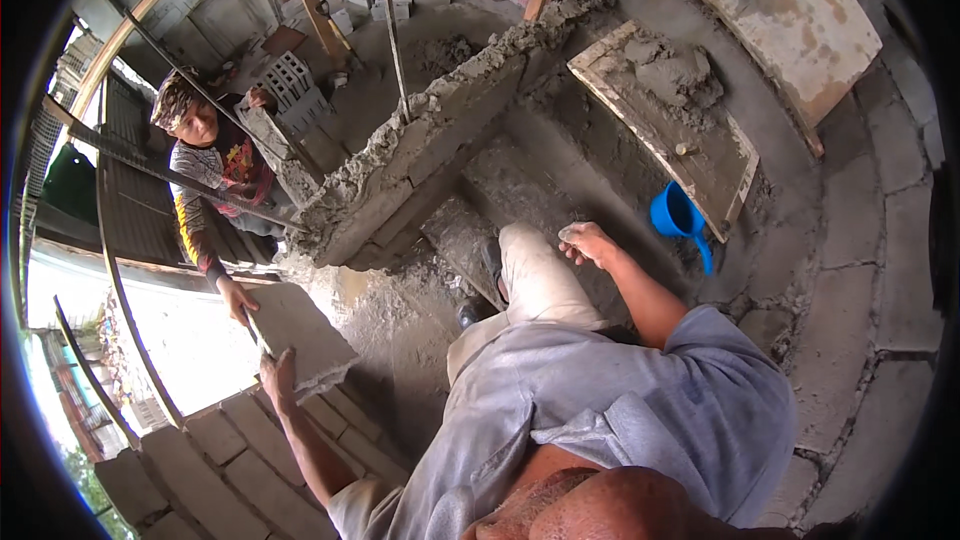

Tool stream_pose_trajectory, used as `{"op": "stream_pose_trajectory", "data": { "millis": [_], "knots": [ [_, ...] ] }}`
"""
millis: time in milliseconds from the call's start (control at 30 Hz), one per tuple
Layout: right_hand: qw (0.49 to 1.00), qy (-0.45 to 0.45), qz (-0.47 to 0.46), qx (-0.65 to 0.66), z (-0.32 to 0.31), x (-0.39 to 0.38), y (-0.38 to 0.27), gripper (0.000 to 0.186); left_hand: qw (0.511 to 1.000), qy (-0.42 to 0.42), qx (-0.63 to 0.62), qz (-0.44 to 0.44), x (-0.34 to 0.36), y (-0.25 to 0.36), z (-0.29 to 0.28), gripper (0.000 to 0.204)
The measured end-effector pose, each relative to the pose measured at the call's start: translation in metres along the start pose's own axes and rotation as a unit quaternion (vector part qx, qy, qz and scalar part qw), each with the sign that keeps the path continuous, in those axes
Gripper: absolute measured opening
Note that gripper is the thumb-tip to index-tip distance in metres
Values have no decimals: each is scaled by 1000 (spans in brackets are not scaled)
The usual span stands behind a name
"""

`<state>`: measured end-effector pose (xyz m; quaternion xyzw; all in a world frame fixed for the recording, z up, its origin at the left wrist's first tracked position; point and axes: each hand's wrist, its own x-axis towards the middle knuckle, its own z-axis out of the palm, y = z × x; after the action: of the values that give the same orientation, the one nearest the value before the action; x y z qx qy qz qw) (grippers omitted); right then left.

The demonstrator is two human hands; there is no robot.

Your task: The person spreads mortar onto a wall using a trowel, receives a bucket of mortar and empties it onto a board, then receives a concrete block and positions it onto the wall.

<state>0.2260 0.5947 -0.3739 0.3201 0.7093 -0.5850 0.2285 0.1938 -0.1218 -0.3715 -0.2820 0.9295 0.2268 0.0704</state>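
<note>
My left hand (279, 378) grips the near edge of a flat grey concrete block (305, 332), held tilted at the left. A co-worker's hand (237, 300) also holds this block, near its far left corner. In front of my body, over my right leg's side, my right hand (592, 243) is curled with grey on its fingers; what lies in it, if anything, I cannot make out. To the right of that hand stands a blue dipper (676, 212) with its handle toward me. Beyond it lies a mortar board (640, 125) bearing a heap of wet mortar (672, 75).
A low block wall topped with rough mortar (400, 145) runs diagonally ahead. The co-worker (225, 160) stands behind its left end. Block walls (225, 480) rise at the lower left and at the right (840, 310). A stained plywood sheet (780, 15) leans at the upper right.
</note>
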Motion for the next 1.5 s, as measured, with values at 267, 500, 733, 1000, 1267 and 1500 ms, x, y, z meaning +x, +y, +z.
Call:
{"op": "stream_pose_trajectory", "data": {
  "millis": [267,500,733,1000,1267,1500],
  "knots": [
    [974,-165,-65,-142,91,20,-17,33,971,-137,194,15,-100,47,-69,61],
    [949,-203,-85,-227,123,40,-10,32,918,-268,212,203,-145,68,-25,41],
    [818,-237,-424,-308,206,-24,-52,52,884,-247,219,330,-196,117,10,31],
    [683,-171,-613,-357,207,-60,-59,63,804,-220,187,520,-210,237,21,32],
    [809,-68,-523,-259,115,-73,-90,71,686,-248,261,632,-204,366,21,39],
    [851,152,-362,-348,53,-46,-55,74,590,-264,272,713,-202,463,61,26]
  ]
}}
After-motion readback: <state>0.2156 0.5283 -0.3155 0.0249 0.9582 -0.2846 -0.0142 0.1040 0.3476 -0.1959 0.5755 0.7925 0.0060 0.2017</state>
